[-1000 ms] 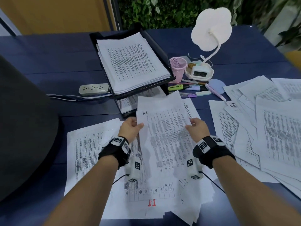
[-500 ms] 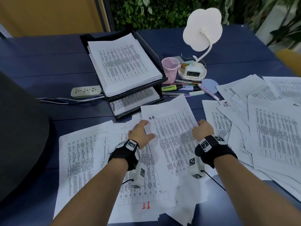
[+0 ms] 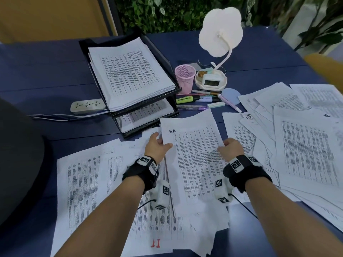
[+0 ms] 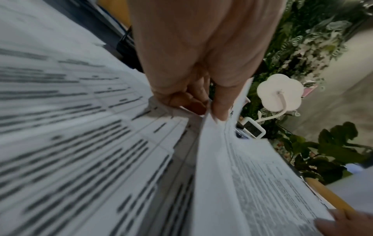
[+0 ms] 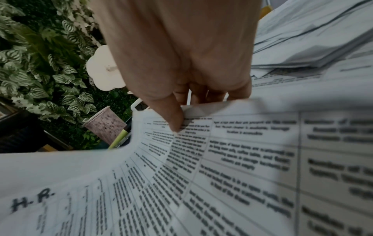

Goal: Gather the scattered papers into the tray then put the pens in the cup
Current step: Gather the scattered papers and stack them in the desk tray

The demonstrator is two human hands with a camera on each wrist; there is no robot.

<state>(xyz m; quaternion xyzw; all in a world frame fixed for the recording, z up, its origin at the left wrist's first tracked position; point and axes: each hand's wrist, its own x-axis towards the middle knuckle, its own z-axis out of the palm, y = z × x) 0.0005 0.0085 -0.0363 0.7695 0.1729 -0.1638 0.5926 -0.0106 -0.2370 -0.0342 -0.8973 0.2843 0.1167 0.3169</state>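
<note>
Task is abt half done: tray [image 3: 168,61] already has a stack, but many papers [image 3: 306,145] lie on tabletop [image 3: 46,71]. Left hand [image 3: 156,145] & right hand [image 3: 231,147] each pinch an edge of sheet [image 3: 194,154], held just above the pile. Pens [image 3: 196,101] lie beside cup [image 3: 184,78], untouched
</note>
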